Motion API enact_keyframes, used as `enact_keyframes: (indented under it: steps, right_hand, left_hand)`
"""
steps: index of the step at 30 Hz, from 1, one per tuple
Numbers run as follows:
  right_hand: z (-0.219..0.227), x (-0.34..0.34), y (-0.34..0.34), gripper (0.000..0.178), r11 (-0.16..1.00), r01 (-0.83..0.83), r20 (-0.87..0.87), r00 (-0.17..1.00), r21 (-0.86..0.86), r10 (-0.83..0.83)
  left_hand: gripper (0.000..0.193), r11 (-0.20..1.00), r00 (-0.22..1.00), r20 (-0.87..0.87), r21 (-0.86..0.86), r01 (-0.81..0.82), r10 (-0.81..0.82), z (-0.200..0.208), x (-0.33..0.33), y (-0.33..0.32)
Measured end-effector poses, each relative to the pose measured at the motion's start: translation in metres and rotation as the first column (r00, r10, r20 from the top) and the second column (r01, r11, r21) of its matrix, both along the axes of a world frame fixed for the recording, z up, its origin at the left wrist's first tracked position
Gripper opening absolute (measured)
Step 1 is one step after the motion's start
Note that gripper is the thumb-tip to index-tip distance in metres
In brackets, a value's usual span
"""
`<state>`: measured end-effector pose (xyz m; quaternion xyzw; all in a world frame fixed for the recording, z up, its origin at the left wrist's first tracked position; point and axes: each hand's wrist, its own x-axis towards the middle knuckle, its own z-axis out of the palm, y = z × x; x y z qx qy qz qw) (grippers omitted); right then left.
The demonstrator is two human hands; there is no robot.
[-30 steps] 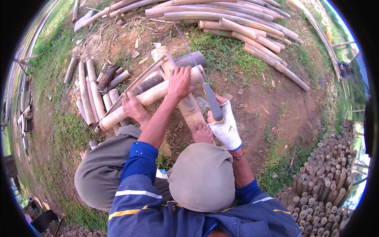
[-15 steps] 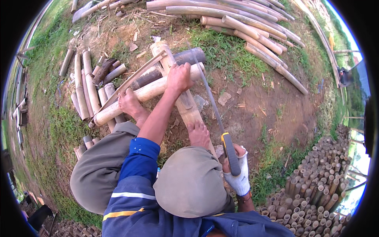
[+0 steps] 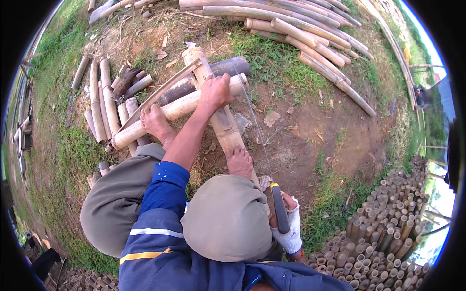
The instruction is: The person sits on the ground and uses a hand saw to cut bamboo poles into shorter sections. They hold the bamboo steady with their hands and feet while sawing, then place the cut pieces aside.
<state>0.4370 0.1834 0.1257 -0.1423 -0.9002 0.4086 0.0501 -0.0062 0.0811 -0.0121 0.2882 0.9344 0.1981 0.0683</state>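
Nearest the person, the right hand (image 3: pixel 286 225), in a white knit glove, is closed around the dark handle of a handsaw (image 3: pixel 272 182), just behind the near end of the bamboo pole (image 3: pixel 221 114). The saw's thin blade runs forward from there along the pole's right side up to its far part. A bare foot (image 3: pixel 239 161) stands on the pole's near stretch, and another foot (image 3: pixel 156 122) presses a crossing pale pole (image 3: pixel 174 110) to its left. Further out, the bare left hand (image 3: pixel 217 92) is clamped over the pole where it crosses that one. The cut looks unfinished: the pole is pale, smooth and still in one piece. Beyond its far end lie long bamboo stems (image 3: pixel 291 29); to its right stands a stack of cut lengths (image 3: pixel 388 228).
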Motion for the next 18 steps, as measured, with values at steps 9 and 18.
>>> enact_keyframes:
  steps: [9, 18]
  right_hand:
    - [-0.064, -0.278, 0.033, 0.067, 0.982, -0.110, -0.392, 0.919, -0.157, 0.041]
    - [0.008, -0.002, -0.001, 0.068, 1.000, -0.001, 0.018, 1.000, 0.019, 0.001]
  left_hand:
    - [0.052, 1.000, 0.999, -0.032, 0.008, 0.017, -0.017, 0.015, 0.002, 0.015]
    - [0.053, 1.000, 1.000, 0.001, -0.004, 0.012, -0.012, 0.004, 0.000, 0.001]
